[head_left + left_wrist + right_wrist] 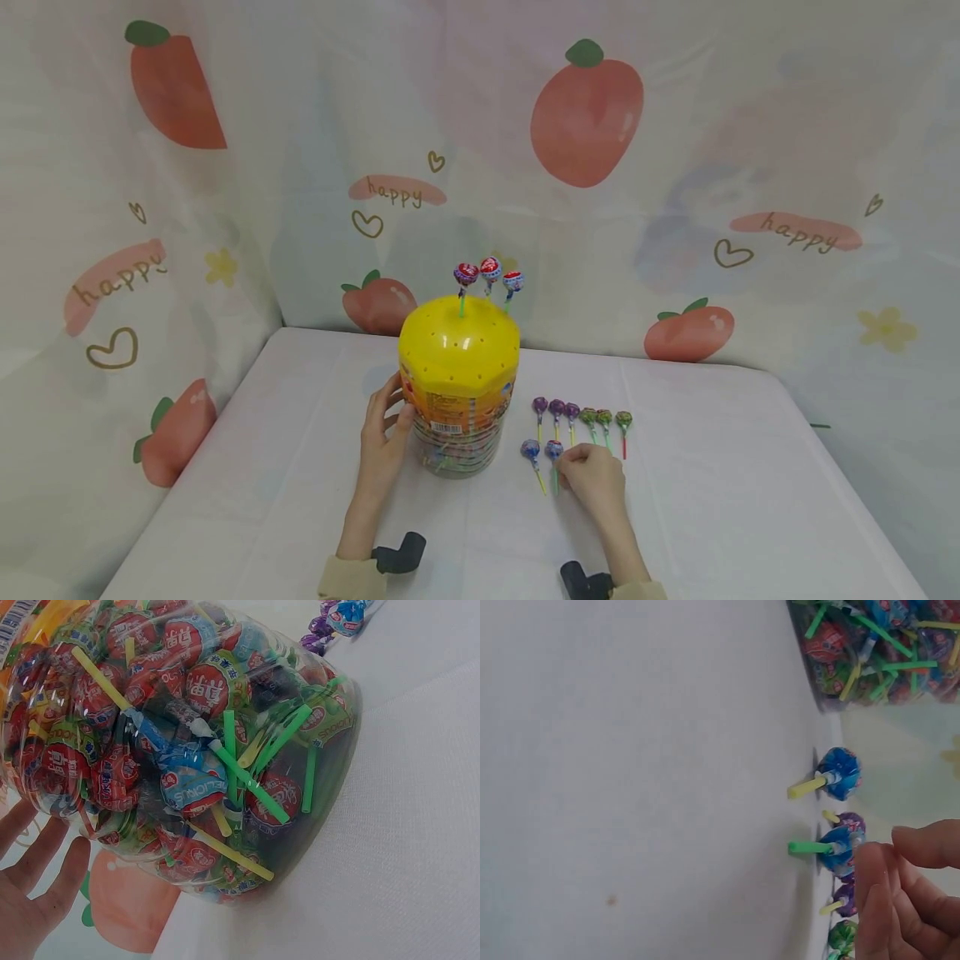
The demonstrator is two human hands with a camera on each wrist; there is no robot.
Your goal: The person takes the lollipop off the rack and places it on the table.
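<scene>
A clear ribbed jar packed with wrapped lollipops stands upright under a yellow lid with small holes. Three lollipops stick up from the lid's far side. My left hand rests against the jar's left side, its fingers spread in the left wrist view. On the right, my right hand is at a blue-wrapped lollipop with a green stick, which lies on the table. In the right wrist view its loosely bent fingers overlap the candy's edge, thumb apart from them. Another blue lollipop with a yellow stick lies beside it.
Behind the blue pair, three purple lollipops and three green ones lie in a row on the white-covered table. A fruit-printed cloth hangs behind and at the sides. Black wrist mounts sit on both forearms.
</scene>
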